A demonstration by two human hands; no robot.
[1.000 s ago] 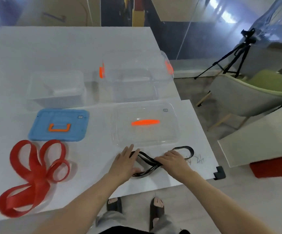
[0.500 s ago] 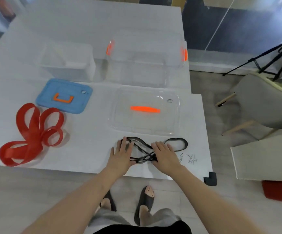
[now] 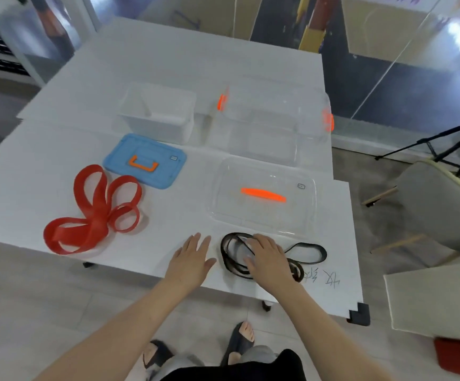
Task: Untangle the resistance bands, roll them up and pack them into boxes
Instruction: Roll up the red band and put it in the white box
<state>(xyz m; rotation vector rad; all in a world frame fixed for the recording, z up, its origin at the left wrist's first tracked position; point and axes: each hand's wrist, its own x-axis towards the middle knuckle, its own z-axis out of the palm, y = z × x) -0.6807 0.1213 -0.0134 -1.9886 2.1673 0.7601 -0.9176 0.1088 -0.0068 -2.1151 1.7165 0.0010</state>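
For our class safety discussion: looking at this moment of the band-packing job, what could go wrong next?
The black band lies near the table's front edge; a tug by the right hand resting on it could drag it off.
Its loops cross, so pulling one-handed may tighten the tangle.
The clear lid just behind could get shoved.

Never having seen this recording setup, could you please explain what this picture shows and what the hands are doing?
No machine here: a person wears a head camera looking down at their hands. On the white table lie a tangled red band, a blue lid, a clear lid, and behind them a small box and a large box. The left hand lies flat on the table; the right hand rests flat on the tangled black band. Nothing is gripped.
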